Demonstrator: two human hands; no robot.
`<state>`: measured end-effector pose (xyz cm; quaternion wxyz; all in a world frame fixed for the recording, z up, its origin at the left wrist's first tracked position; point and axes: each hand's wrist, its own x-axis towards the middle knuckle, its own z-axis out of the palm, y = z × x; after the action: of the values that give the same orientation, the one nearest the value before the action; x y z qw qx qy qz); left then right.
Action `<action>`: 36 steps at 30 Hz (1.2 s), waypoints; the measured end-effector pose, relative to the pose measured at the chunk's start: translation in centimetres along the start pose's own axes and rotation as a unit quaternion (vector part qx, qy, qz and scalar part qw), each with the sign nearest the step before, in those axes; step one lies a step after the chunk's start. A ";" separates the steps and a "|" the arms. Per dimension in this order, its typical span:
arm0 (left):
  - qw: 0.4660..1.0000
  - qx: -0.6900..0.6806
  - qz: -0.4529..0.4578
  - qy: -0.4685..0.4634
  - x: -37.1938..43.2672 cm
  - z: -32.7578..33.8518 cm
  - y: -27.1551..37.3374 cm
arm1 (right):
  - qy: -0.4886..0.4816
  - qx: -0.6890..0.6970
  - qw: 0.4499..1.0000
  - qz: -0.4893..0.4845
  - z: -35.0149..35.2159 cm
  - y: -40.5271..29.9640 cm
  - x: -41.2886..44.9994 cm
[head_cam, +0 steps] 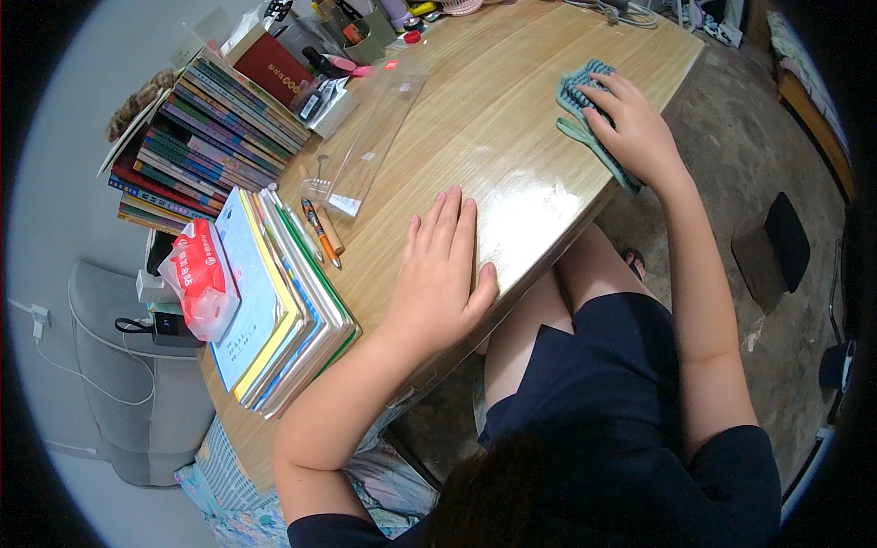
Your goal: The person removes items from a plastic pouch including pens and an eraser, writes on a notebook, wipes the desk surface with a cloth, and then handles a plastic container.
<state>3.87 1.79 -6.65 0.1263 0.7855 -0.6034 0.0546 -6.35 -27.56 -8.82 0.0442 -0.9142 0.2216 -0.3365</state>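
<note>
My left hand (438, 281) rests palm down on the light wooden table (493, 116), near its front edge. It holds nothing, and the thumb stands apart from the fingers. Farther along the same edge, my right hand (634, 133) presses on a folded green cloth (570, 89) with a dark ribbed pattern. The fingers and thumb lie over the cloth and hide part of it. One end of the cloth hangs over the table edge, and a pale green strip of it sticks out towards the left hand.
Left of my left hand lies a stack of papers and folders (250, 294) topped by a red and clear plastic packet (202, 274). Pens (320, 231) and a clear plastic sleeve (373, 137) lie beyond. Books (212, 130) and a pen holder (366, 44) line the back.
</note>
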 end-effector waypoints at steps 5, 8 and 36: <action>1.000 0.004 0.000 -0.001 0.0 0.0 0.0 | 0.012 0.008 1.000 -0.006 -0.1 -0.3 -0.5; 1.000 0.004 0.002 -0.002 0.1 0.0 0.0 | 0.017 0.005 1.000 -0.008 -0.3 -0.2 -0.8; 1.000 0.010 -0.013 -0.026 0.0 -0.2 0.0 | 0.038 0.012 0.999 -0.016 -1.0 -1.5 -2.9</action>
<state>3.88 1.82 -6.48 0.1037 0.7955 -0.5957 0.0383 -8.36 -24.93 -9.44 0.0419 -0.9036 0.2046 -0.3742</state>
